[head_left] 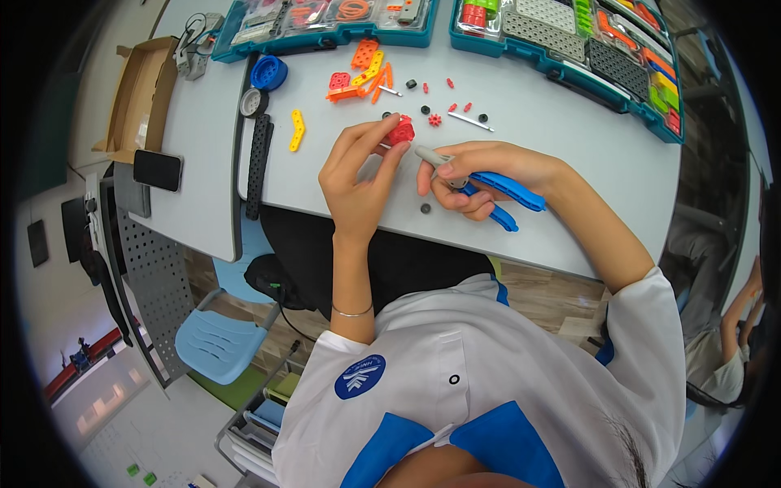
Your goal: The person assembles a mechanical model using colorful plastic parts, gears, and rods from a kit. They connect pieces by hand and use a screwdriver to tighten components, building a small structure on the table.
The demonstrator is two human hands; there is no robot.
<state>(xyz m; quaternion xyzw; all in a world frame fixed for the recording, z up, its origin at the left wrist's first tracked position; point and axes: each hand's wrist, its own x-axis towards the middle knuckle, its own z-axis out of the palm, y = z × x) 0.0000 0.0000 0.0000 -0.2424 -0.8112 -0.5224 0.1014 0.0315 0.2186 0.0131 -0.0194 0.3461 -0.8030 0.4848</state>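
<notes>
Between the thumb and fingers of my left hand (355,167) is a small red plastic building piece (401,132), held up over the table. My right hand (480,175) grips a pair of pliers with blue handles (508,191) and a grey head (431,156). The grey tip points at the red piece and stands slightly apart from it. Beyond my hands lie a red gear (435,120), a silver axle (470,121) and several small red pins and black bushings. A lone dark bushing (425,208) rests nearer to me, below the pliers.
Orange and yellow beams (368,69), a yellow angled beam (298,130), a blue wheel rim (268,73) and a black track (259,167) lie to the left. Two teal parts cases (561,77) line the far edge. A phone (158,170) and a cardboard box (146,93) are farther left.
</notes>
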